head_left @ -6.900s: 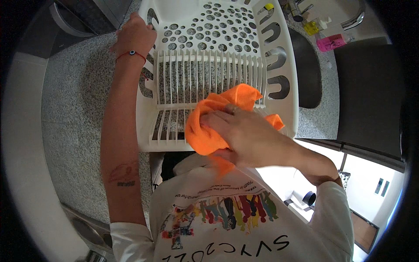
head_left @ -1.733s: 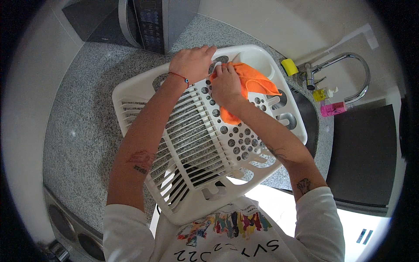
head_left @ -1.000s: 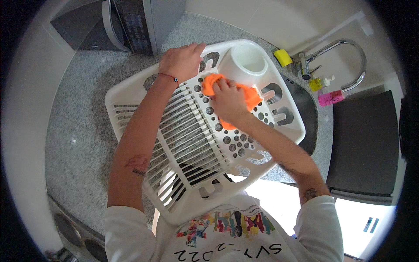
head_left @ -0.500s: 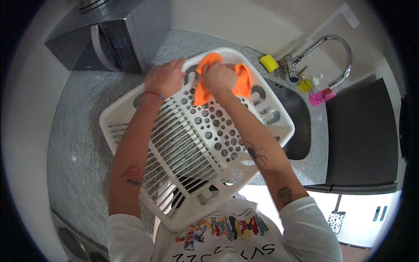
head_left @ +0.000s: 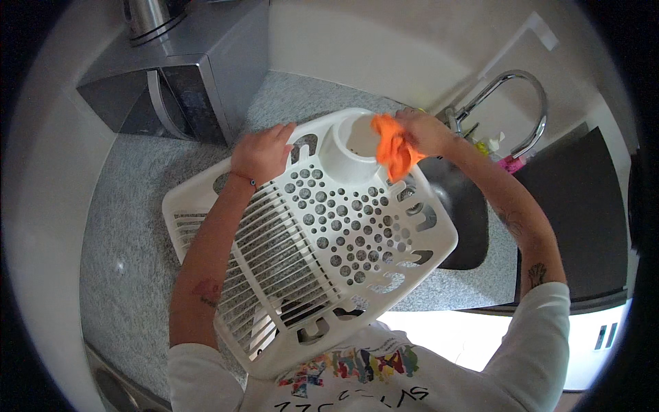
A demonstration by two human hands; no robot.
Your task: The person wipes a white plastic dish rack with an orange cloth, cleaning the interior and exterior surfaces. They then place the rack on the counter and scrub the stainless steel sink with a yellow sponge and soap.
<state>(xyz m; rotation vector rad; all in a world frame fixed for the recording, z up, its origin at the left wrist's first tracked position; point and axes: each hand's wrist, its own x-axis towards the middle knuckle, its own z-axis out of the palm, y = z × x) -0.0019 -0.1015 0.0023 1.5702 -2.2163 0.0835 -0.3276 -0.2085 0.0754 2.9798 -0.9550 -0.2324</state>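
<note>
Head view: white slatted plastic dish rack [head_left: 441, 240], near corner overhanging grey speckled stone counter [head_left: 130, 226].
Left hand [head_left: 262, 154]: curled over far-left rim.
Right hand [head_left: 424, 132]: closed on bunched orange cloth [head_left: 396, 152], by rack's far corner.
Overhang: pressing there could tip it.
Edges: counter room leftward; dark sunken sink [head_left: 468, 213] rightward.

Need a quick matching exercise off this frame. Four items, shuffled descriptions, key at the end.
Column 1
1. Cloth
2. Dish rack
3. Microwave
4. Faucet

Column 2
A. Grey and boxy, at the upper left of the view
B. White, with the left hand on its rim
C. Shiny metal, with an arched spout
D. Orange, held in the fingers of the right hand

Pairs: 1-D, 2-B, 3-A, 4-C
</note>
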